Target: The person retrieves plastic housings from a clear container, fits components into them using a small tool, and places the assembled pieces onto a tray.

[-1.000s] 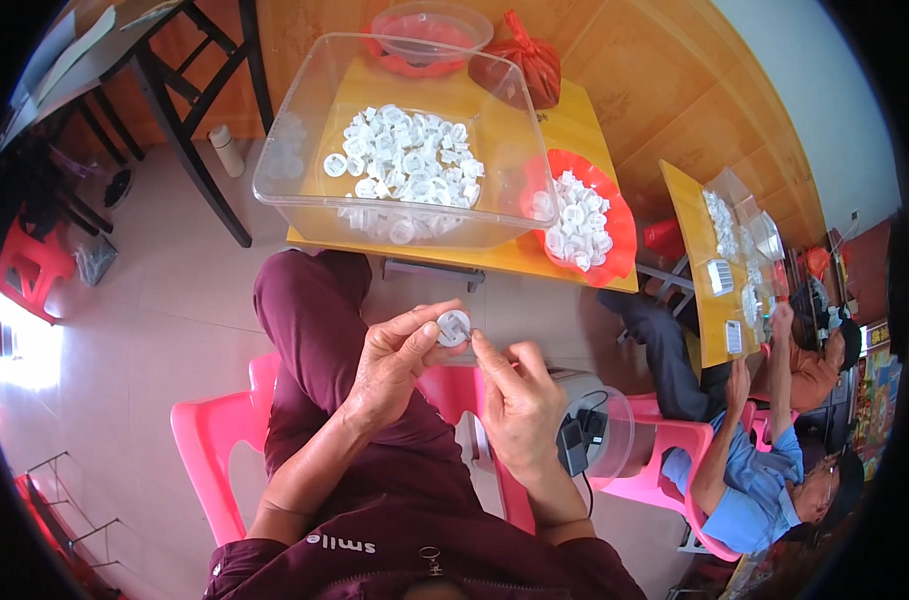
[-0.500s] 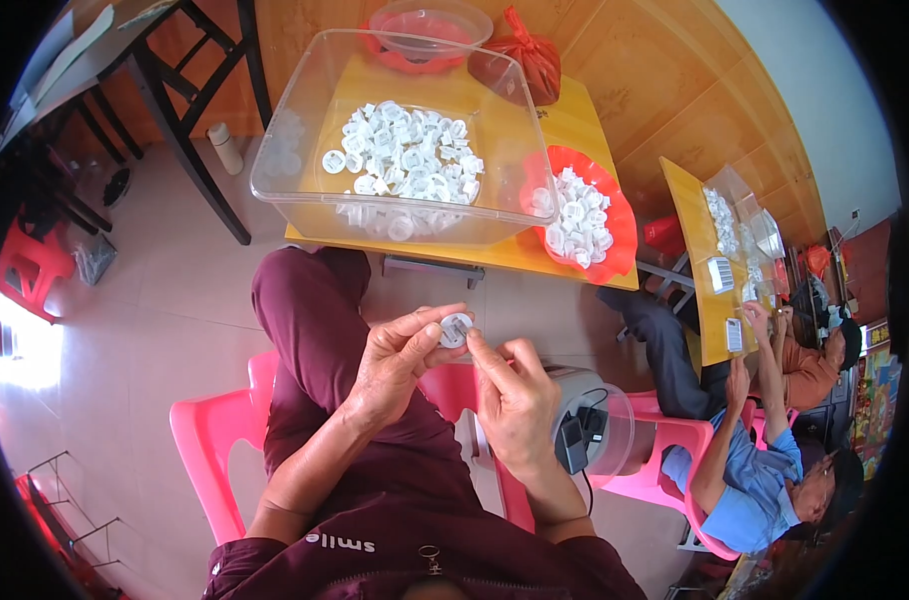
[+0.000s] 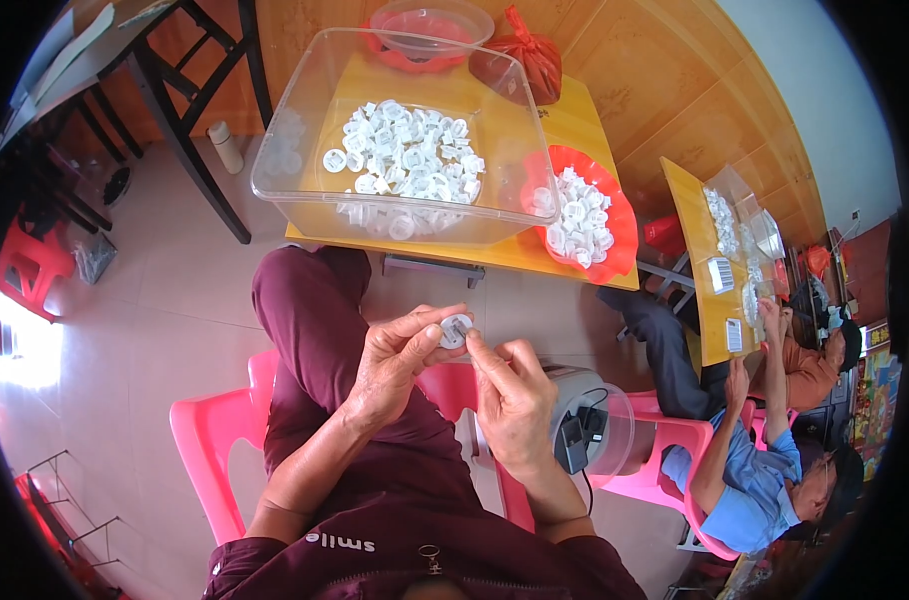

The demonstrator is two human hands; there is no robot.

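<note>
Seated person, seen from above, works over their lap. Left hand [image 3: 400,355] grips a small white round cap [image 3: 456,330] between thumb & fingertips, held just above the knees. Right hand [image 3: 510,395] is pinched closed at the cap's right edge, forefinger & thumb touching it; can't tell if it holds a smaller part. Ahead, a yellow worktop [image 3: 575,130] carries a clear bin [image 3: 305,130] of white caps & a red tray [image 3: 623,215] w/ more. A grey machine [image 3: 585,425] sits just right of the right hand. Two other people [image 3: 765,470] work at a 2nd table, far right. To do this step well, likely: keep the cap steady & level in the left hand, work w/ right fingertips only, press squarely, avoid tilting.
</note>
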